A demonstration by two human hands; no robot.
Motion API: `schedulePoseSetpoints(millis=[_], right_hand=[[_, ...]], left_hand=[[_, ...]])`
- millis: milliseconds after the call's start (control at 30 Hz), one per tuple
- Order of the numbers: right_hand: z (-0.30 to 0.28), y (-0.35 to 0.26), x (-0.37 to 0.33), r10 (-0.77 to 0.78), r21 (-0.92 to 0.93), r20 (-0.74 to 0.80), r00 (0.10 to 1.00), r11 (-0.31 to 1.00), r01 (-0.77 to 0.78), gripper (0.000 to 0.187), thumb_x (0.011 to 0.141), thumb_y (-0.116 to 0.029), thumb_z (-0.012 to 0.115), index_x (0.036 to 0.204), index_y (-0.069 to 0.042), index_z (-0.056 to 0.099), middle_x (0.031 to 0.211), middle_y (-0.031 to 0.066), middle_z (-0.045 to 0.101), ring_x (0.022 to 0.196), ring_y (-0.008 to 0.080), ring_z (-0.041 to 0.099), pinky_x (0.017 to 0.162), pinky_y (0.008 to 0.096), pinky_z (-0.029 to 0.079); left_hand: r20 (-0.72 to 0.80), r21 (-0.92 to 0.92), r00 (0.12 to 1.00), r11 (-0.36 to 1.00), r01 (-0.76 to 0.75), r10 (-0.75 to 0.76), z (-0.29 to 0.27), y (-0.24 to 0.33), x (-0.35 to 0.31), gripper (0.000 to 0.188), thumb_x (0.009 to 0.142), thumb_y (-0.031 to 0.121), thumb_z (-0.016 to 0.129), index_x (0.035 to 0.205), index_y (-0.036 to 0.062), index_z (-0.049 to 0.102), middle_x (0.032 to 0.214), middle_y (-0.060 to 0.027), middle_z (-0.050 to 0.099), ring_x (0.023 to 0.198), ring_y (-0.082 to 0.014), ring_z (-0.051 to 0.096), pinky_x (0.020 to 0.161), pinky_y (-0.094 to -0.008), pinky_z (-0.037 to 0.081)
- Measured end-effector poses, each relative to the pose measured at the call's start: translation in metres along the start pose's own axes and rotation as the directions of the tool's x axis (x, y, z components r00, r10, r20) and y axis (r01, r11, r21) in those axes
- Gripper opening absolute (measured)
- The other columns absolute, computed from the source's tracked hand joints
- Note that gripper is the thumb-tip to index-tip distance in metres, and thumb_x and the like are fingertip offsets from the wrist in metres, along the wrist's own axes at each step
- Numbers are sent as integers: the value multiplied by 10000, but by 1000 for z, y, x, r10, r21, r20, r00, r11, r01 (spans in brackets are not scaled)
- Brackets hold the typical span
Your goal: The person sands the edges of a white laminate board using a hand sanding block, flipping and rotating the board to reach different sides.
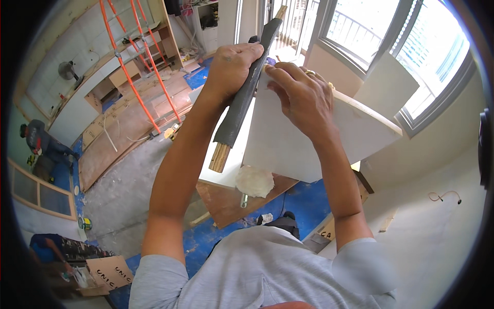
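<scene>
My left hand [234,69] is closed around a long wooden stick [219,157] wrapped in a dark grey sheet [242,113] that looks like sandpaper. Bare wood shows at both ends of the wrap. The stick slants along the left edge of a white panel [288,139]. My right hand [303,92], with a ring on one finger, is bent over the panel's far edge; its fingertips come close to the stick and are partly hidden. Below the panel, nearer me, is a whitish rounded lump [254,181] with a short handle-like piece [244,200] under it.
An orange ladder [136,67] stands at the far left. A person [41,141] is by the left wall, and another person's arm [59,252] shows at lower left near a cardboard box [109,273]. Blue sheeting [309,203] covers floor around me. Windows [360,31] are at far right.
</scene>
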State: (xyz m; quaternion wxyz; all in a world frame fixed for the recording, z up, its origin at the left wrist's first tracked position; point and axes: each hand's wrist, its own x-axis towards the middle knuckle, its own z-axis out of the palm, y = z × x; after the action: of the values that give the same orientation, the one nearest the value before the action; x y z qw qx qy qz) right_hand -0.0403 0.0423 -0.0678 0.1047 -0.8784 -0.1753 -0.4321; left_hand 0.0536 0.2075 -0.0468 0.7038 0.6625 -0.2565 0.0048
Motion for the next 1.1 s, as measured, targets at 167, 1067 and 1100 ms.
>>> schedulePoseSetpoints(millis=[167, 1067, 1100], right_hand=[[2, -1, 0, -25, 35, -41, 999, 999, 26, 214, 887, -117, 688, 1095, -163, 669, 1061, 16, 725, 973, 254, 715, 838, 424, 542], [-3, -10, 5, -11, 13, 26, 1000, 1000, 10, 188, 883, -143, 715, 1069, -170, 701, 1009, 9, 703, 961, 240, 699, 808, 401, 542], [-3, -8, 4, -7, 6, 27, 1000, 1000, 6, 187, 882, -145, 718, 1067, -169, 707, 1005, 6, 701, 959, 237, 698, 806, 403, 541]], left_hand=[[-9, 97, 1000, 995, -8, 9, 1, 6, -9, 324, 989, 242, 627, 985, -62, 739, 694, -28, 636, 555, -95, 573, 521, -269, 494], [270, 515, 903, 742, -430, 335, -34, 5, -5, 212, 961, 175, 610, 964, -18, 696, 803, -101, 674, 694, -163, 636, 659, -316, 509], [277, 520, 885, 716, -466, 375, -27, 5, 0, 215, 955, 189, 621, 930, -16, 680, 757, -118, 640, 677, -190, 654, 653, -348, 523]])
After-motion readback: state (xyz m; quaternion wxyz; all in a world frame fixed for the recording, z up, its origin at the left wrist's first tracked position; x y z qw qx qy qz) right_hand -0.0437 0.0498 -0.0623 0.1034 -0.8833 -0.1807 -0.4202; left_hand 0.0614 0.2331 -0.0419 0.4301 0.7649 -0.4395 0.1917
